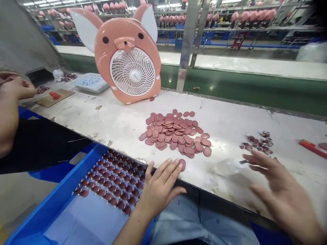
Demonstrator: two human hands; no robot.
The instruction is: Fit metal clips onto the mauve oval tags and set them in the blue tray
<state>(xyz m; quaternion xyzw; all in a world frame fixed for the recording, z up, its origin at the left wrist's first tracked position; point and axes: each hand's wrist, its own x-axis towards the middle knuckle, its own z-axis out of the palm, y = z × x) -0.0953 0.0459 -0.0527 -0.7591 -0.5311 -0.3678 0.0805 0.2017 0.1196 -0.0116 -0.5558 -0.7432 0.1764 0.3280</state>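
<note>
My left hand (161,185) lies at the table's front edge with its fingers stretched out. Its fingertips touch a single dusky-pink oval piece (182,165). Beyond it is a loose pile of the same oval pieces (173,131), some showing small holes. My right hand (283,190), slightly blurred, is over the table with thumb and fingers apart. Just left of its fingers lies a small translucent bottle (226,166) with a dark tip, apparently on its side. A cluster of small dark-red and metallic parts (259,143) sits just beyond the right hand.
A blue bin (57,195) at lower left holds rows of assembled pieces. A pig-shaped fan (127,61) stands at the back beside a metal post (187,47). Another person's hands (17,86) are at far left, near a white tray (92,83). A red-yellow box (313,148) lies right.
</note>
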